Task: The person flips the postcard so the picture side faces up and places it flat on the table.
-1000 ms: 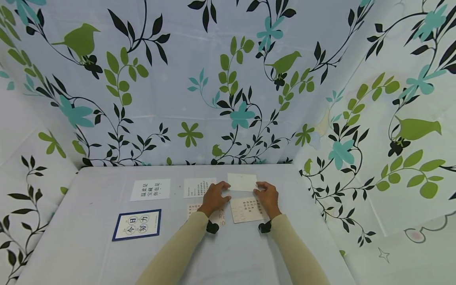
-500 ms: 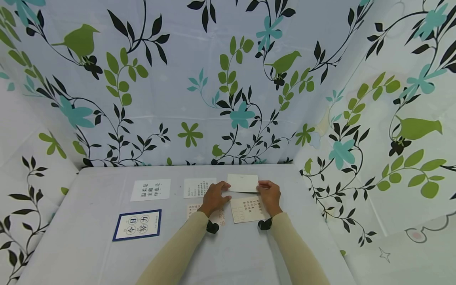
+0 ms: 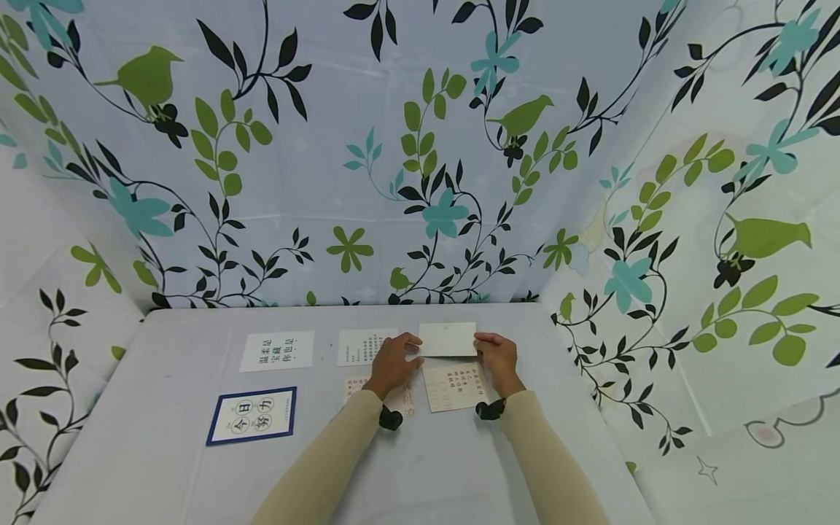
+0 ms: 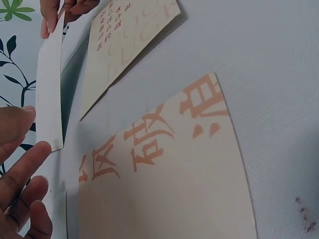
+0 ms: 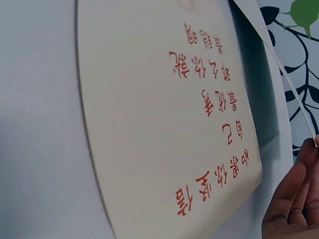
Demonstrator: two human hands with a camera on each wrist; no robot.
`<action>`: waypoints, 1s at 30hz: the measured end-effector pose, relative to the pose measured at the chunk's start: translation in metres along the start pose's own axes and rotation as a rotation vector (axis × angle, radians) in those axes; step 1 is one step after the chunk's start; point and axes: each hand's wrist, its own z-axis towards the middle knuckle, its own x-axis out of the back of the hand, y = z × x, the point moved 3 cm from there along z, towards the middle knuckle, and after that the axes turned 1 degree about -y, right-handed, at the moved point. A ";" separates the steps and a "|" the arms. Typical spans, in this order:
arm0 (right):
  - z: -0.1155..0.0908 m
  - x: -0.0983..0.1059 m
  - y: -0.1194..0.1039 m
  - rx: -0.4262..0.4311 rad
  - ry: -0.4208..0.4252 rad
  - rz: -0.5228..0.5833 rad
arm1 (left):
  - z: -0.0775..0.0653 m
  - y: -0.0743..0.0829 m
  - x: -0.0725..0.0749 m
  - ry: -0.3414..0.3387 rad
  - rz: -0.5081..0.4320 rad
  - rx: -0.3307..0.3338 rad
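A plain cream card is held between both hands, tilted, its near edge raised above the tabletop with a shadow beneath. My left hand holds its left edge with thumb and forefinger; in the left wrist view the fingertips meet the card at one end, the other fingers loosely bent. On the opposite edge, my right hand pinches the card, seen nearly edge-on in the right wrist view. Just below lies a cream card with red writing. Another card with orange characters is partly hidden under my left arm.
At the left lie a white card with black characters and a blue-bordered card. A white card with small print sits beside my left hand. Patterned cloth rises behind the white-covered table.
The right hand's fingers have closed on the plain card's right edge. The card's near edge has come up a little and a dark shadow now shows under it. The left hand has barely moved.
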 end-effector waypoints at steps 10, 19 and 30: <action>0.003 0.010 -0.001 -0.008 -0.038 0.113 | 0.005 0.005 0.008 0.081 -0.037 0.007; 0.002 0.014 0.002 -0.043 -0.066 0.098 | 0.002 0.010 0.012 0.148 -0.059 -0.033; 0.002 0.016 0.001 -0.017 -0.108 0.108 | 0.002 0.013 0.017 0.189 -0.069 -0.010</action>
